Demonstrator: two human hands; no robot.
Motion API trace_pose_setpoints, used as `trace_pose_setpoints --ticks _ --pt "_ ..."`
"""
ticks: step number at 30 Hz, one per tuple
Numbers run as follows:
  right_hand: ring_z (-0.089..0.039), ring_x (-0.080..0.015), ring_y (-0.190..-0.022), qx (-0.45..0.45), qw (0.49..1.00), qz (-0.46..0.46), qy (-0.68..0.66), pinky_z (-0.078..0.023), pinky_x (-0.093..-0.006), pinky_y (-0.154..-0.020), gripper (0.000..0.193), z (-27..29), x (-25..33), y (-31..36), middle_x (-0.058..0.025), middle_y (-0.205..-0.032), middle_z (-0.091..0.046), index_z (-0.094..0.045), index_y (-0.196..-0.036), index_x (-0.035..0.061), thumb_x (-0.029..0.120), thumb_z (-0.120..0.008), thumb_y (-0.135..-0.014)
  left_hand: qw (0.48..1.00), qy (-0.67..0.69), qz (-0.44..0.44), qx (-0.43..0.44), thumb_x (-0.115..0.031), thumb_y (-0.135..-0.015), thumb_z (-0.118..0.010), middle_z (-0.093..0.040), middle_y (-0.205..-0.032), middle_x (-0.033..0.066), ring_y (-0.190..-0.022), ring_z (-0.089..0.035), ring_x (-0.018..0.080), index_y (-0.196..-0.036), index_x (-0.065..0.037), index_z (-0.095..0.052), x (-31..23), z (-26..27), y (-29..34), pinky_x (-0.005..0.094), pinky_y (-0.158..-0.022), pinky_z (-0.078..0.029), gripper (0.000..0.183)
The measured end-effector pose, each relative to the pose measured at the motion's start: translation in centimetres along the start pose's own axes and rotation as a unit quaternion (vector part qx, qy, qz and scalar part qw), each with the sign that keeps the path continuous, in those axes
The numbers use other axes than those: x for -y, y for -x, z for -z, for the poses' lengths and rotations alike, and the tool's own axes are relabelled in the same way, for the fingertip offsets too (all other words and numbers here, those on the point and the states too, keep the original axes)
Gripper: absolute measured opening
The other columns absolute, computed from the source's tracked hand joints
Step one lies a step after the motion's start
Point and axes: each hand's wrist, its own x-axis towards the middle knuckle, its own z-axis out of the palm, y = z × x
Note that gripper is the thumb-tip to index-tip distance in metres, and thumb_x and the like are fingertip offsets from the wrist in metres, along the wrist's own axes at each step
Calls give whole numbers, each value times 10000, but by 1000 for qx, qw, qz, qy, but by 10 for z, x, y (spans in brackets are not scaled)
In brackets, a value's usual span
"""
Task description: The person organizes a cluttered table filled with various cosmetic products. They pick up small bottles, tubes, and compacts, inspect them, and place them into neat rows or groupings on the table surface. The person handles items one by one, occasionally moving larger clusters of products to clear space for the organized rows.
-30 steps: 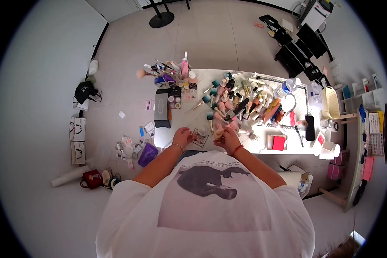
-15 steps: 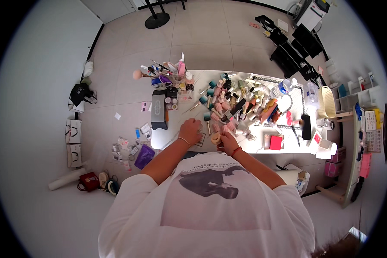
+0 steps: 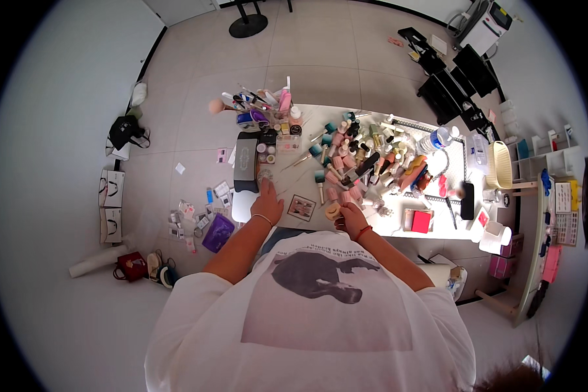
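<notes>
At the near left of the white table, my left hand [image 3: 266, 205] lies palm down with fingers stretched forward. Its fingertips reach a small clear round piece [image 3: 264, 174] beside the dark grey curved box [image 3: 245, 164]; whether they touch it I cannot make out. My right hand [image 3: 354, 221], at the front edge, is closed on a small round beige pot [image 3: 333, 212]. Between the hands lies a small square flat case [image 3: 302, 207] with pinkish strips. Just beyond the right hand spread many nail polish bottles [image 3: 340, 163], and a teal-topped brush [image 3: 320, 183] lies near them.
A holder full of brushes [image 3: 253, 116] stands at the far left of the table. Toward the right are a clear plastic bottle [image 3: 438, 138], a red box [image 3: 421, 222], a black phone [image 3: 467, 200] and a cream basket [image 3: 499, 164]. A purple bag [image 3: 218, 233] lies on the floor at left.
My left hand has moved left and slightly nearer, off the square flat case, which now shows fully. My right hand still holds the beige pot; the view has shifted slightly.
</notes>
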Motion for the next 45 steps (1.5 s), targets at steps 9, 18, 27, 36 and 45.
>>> trace_pose_setpoints --ticks 9,18,27,36,45 --pt "-634 -158 -612 4 999 -2 34 -520 -285 -539 160 -12 3 1 -52 -846 -637 -549 -1102 117 218 -516 -983 999 -4 -19 -26 -305 -895 -611 -86 -1632 188 -1099 -642 377 -1495 18 -273 14 -22 -19 441 -904 -540 760" --pt "-634 -155 -617 1 999 -3 36 -522 -279 -542 180 -13 4 -1 -40 -849 -628 -554 -1127 108 213 -534 -983 999 20 11 23 -290 -889 -612 -73 -1630 207 -1162 -595 411 -1512 12 -246 0 -6 -11 448 -924 -532 783" --pt "-627 -118 -752 125 945 182 243 -527 -264 -666 337 -21 7 0 -50 -914 -667 -551 -1289 74 178 -598 -972 912 305 -171 214 -316 -952 -628 -663 -1040 105 -829 -669 241 -1159 -36 -601 -33 -4 12 351 -734 -536 349" --pt "-636 -136 -839 101 965 139 199 -519 -289 -722 320 -27 11 4 -46 -1011 -658 -562 -1273 73 213 -566 -985 703 674 165 153 -314 -954 -624 -641 -882 27 -722 -632 166 -1053 -90 -618 -5 -35 -4 291 -626 -526 244" --pt "-638 -132 -769 95 966 100 218 -516 -287 -674 255 -12 6 -4 -45 -953 -654 -593 -1157 64 246 -549 -984 603 720 344 0 -372 -955 -603 -629 -909 21 -671 -611 179 -1014 -122 -591 23 -29 -60 320 -532 -479 257"
